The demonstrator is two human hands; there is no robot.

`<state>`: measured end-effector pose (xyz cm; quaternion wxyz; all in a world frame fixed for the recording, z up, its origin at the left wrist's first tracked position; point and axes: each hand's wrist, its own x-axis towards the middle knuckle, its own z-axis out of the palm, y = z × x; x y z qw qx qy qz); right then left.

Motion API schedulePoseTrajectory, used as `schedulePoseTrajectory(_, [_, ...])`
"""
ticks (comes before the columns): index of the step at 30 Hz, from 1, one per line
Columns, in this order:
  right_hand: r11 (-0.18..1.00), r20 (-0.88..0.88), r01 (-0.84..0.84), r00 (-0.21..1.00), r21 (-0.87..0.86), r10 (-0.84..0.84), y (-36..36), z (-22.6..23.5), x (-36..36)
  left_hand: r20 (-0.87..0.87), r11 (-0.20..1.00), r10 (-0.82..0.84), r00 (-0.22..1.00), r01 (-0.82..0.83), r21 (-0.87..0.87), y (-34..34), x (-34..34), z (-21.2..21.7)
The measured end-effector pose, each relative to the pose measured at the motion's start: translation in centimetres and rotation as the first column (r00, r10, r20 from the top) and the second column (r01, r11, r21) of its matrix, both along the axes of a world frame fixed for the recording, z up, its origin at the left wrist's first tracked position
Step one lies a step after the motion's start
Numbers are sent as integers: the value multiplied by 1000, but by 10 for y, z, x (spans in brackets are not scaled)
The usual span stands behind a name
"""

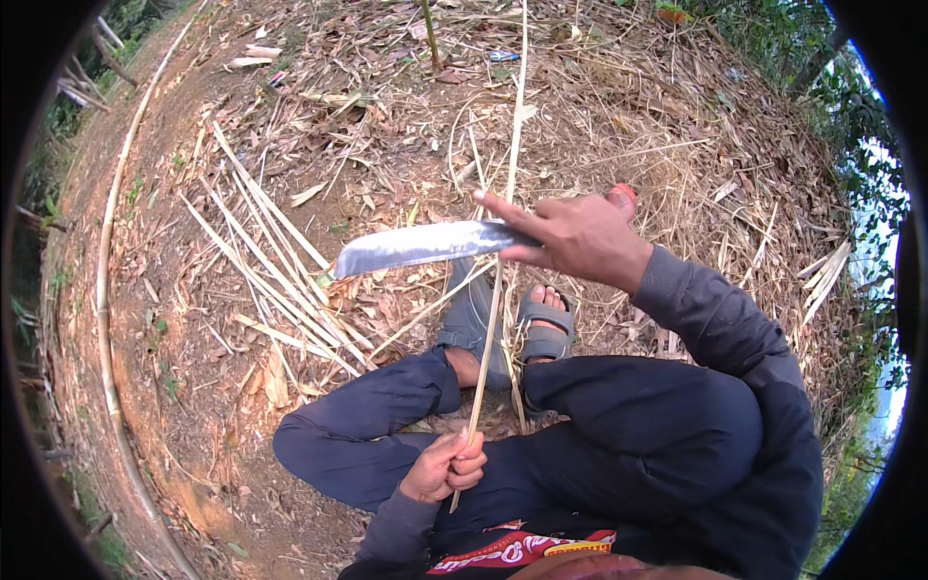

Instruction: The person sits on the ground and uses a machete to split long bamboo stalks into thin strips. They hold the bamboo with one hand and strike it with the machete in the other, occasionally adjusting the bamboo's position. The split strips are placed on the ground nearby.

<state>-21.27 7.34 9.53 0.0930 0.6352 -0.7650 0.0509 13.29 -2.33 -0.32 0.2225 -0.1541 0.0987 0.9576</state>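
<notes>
We hold the strip (484, 367), running forward above the ground (242, 483), in the closed left hand (447, 469) and curl the right hand (590, 237) around the knife (416, 246) crossing it, apparently at the shaving step, where the next stroke likely calls for a steady, shallow blade angle.
</notes>
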Motion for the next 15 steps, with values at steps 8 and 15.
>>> schedulePoseTrajectory(8, [994,12,-99,995,-39,100,20,-37,10,161,990,39,986,-16,-141,6,6,33])
schedulePoseTrajectory(15, [955,98,281,957,-95,-272,36,-51,-59,257,970,22,966,42,-241,9,35,37])
